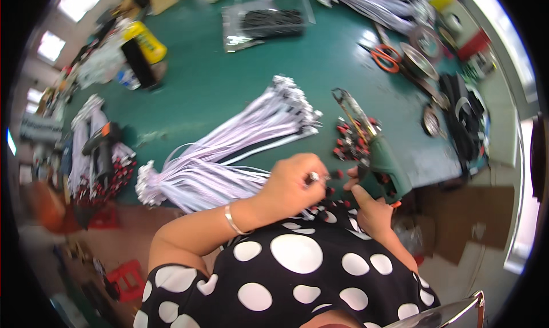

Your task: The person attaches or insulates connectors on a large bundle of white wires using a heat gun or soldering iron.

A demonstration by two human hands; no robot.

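Note:
My left hand [294, 182] is closed in a fist above the near end of a bundle of white flat cables [234, 151]. A small pale tip shows between its fingers; what it belongs to is hidden. My right hand [372, 211] has its thumb and forefinger brought together beside small black-and-red parts, and I cannot make out what they pinch. Just past it lies a green pistol-shaped tool [389, 165] with a long metal front pointing away. Small black-and-red parts [351, 142] are heaped to the left of that tool.
A clear plastic box [274, 19] of black strips stands at the far side of the green table [194, 76]. Orange-handled scissors [386, 58] and tape rolls [420, 59] lie far right. A second cable bundle [94, 151] and a yellow bottle [144, 41] are on the left.

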